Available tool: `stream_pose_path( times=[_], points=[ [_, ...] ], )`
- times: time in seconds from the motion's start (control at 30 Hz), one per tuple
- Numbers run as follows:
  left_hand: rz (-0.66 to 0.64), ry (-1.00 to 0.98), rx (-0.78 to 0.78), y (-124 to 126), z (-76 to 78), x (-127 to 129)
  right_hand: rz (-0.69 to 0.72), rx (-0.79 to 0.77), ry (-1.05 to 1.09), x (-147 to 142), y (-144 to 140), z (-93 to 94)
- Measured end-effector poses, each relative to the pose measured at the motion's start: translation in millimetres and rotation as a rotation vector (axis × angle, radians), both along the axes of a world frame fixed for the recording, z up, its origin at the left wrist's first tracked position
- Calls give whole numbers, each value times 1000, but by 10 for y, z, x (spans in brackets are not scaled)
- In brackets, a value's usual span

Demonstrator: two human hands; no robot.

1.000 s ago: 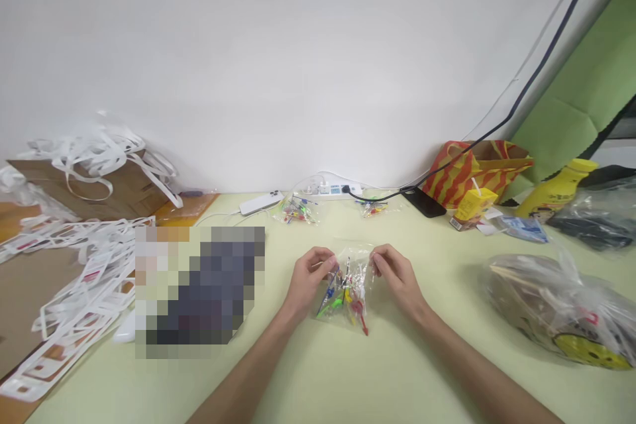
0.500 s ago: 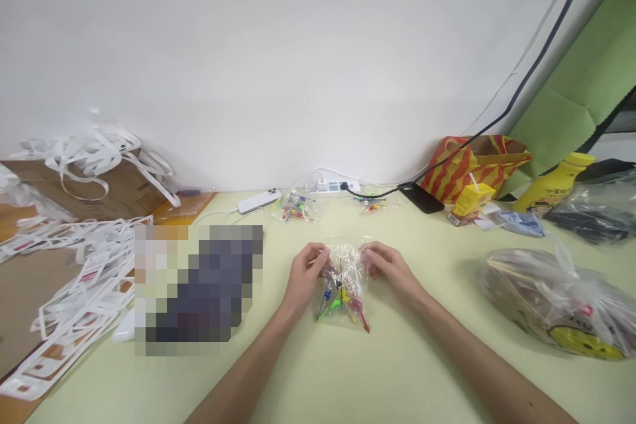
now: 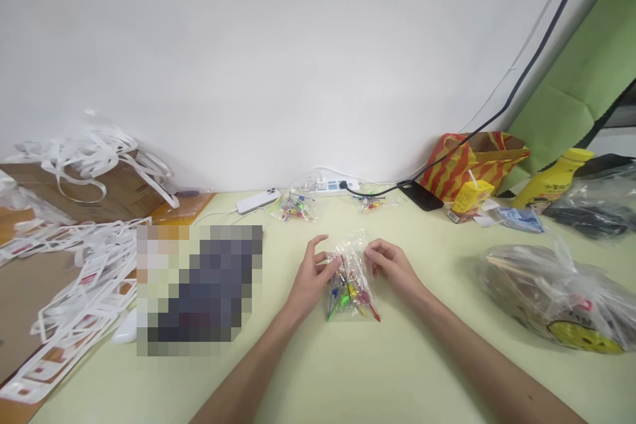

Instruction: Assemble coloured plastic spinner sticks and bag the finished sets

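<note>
A clear plastic bag (image 3: 354, 285) with small colourful plastic pieces in it, red, green, yellow and blue, is in front of me over the green table. My left hand (image 3: 314, 271) grips its left side, thumb laid across the front and index finger lifted away; the other fingertips are partly hidden. At the bag's upper right edge my right hand (image 3: 390, 262) is closed in a pinch, thumb against the curled fingers. Thin dark and white pieces also show through the film.
Two similar small bags lie at the back, one left (image 3: 297, 205) and one right (image 3: 371, 201), before a power strip (image 3: 338, 185). Phones, a yellow drink carton (image 3: 472, 200) and a tied plastic bag (image 3: 556, 298) stand around. White strips (image 3: 89, 278) cover the left side.
The bag has shifted slightly to the right and straightened. My left index finger has lifted off it, and the left thumb has slid further over its front.
</note>
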State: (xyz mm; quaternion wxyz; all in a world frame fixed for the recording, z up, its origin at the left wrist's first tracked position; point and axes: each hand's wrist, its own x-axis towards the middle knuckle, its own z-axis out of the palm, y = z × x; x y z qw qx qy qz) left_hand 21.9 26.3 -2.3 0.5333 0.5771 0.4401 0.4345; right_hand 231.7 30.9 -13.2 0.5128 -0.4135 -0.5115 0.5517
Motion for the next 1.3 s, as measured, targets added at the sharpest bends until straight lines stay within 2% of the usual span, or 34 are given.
stream_pose_path(
  times=[0.27,0.4,0.57,0.73,0.97,1.13,1.3],
  points=[
    [120,-27,39,20,-41,11,5,-39,102,-5,9,-67],
    [133,4,50,5,-20,13,29,-47,100,-26,-3,-39],
    [47,-92,1,-2,15,25,105,-19,-24,-20,-14,14],
    [-107,-139,-108,10,11,27,70,-7,30,2,-5,-36],
    [-41,-118,-132,6,65,8,52,-55,139,4,29,-125],
    [-54,-89,-76,7,97,-2,120,-38,98,13,3,-71],
    [51,-58,-25,18,79,21,137,-8,96,5,-13,-32]
  ],
)
